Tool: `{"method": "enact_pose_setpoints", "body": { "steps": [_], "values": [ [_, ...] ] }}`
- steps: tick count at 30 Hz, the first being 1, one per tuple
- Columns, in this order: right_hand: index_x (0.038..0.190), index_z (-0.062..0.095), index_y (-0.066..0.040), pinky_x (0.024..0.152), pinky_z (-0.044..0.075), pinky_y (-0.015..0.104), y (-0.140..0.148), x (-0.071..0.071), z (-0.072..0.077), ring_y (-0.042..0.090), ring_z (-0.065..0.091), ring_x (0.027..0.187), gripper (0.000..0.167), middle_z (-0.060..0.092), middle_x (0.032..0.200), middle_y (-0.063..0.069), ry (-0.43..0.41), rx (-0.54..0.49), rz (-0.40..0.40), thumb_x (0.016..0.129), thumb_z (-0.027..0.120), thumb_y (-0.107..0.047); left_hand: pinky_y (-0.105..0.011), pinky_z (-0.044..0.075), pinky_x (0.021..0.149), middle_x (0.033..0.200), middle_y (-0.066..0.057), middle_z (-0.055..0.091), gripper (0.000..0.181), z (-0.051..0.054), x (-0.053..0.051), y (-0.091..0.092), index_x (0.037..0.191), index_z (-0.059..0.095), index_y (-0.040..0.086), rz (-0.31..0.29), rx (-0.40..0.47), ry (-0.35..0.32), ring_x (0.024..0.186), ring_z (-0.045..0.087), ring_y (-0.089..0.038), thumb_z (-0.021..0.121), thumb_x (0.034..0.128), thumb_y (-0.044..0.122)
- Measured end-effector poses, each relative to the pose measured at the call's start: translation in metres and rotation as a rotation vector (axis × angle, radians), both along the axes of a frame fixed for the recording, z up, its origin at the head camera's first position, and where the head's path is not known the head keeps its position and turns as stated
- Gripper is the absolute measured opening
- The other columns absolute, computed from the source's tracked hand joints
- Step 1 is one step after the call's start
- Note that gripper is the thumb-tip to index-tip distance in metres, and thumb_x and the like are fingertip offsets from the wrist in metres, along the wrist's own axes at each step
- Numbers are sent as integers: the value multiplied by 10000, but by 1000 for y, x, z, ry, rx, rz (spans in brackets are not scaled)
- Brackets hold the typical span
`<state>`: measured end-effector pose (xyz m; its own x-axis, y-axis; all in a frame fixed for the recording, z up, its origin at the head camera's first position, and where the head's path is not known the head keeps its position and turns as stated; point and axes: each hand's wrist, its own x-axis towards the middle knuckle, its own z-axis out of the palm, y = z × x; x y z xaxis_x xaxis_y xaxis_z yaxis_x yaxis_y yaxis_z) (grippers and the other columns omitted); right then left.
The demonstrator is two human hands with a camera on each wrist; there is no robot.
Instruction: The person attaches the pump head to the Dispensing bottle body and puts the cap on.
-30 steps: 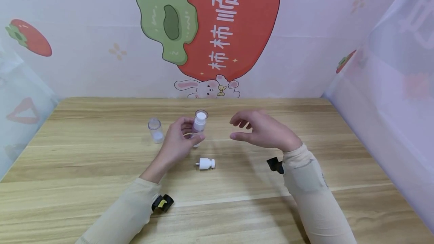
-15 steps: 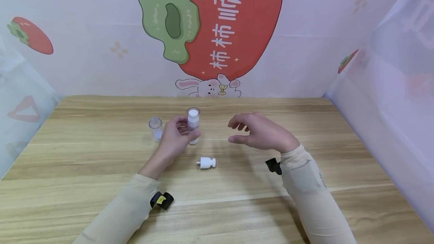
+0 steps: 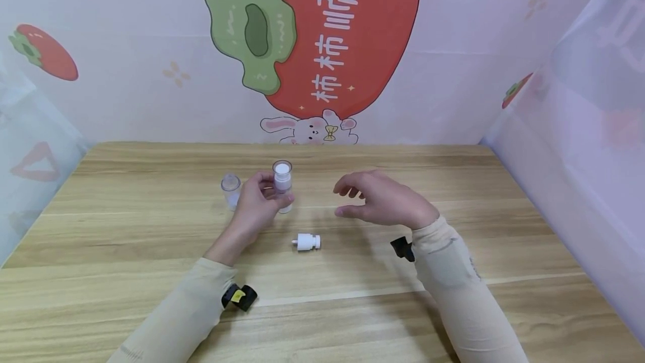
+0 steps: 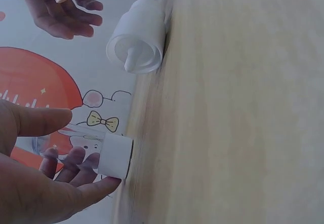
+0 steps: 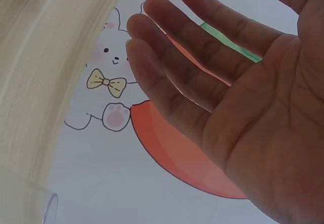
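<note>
The left hand (image 3: 254, 206) grips a small clear bottle (image 3: 283, 182) with a white inner part, held upright between thumb and fingers. In the left wrist view the bottle's white base (image 4: 116, 155) shows beyond the fingertips. A white pump head (image 3: 306, 242) with a thin nozzle lies on its side on the table, nearer the person; it also appears in the left wrist view as a white cylinder (image 4: 136, 36). The right hand (image 3: 385, 199) hovers to the right of the bottle, fingers gently bent and holding nothing; its palm (image 5: 273, 122) shows in the right wrist view.
A clear cup-like cap (image 3: 230, 190) stands on the wooden table (image 3: 353, 318) just left of the left hand. Behind the table hangs a pale sheet (image 3: 453, 88) printed with a red fruit and a rabbit, with more sheeting at both sides.
The left hand has shifted left with the bottle, which stands more upright than before. The right hand has drifted slightly left and a little nearer the person.
</note>
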<state>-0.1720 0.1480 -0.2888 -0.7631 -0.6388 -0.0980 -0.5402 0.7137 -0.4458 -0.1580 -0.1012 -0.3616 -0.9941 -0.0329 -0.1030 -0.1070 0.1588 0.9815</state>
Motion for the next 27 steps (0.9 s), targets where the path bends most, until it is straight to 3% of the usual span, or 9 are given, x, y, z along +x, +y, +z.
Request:
{"method": "enact_pose_setpoints", "body": {
  "steps": [19, 27],
  "values": [
    [1245, 683, -58, 936, 522, 410, -10, 1, -7, 264, 641, 1080, 406, 703, 1158, 55, -47, 22, 14, 907, 787, -256, -464, 416, 1095, 1333, -274, 517, 566, 0, 0, -1, 1355, 423, -102, -15, -40, 14, 1257, 523, -394, 728, 881, -46],
    [1237, 685, -59, 938, 522, 410, -12, 1, -8, 262, 641, 1081, 399, 704, 1149, 56, -49, 24, 22, 905, 789, -255, -475, 372, 1124, 1367, -257, 514, 646, 4, 2, -1, 1394, 417, -76, -12, -85, 21, 1291, 487, -386, 764, 851, -31]
  ]
}}
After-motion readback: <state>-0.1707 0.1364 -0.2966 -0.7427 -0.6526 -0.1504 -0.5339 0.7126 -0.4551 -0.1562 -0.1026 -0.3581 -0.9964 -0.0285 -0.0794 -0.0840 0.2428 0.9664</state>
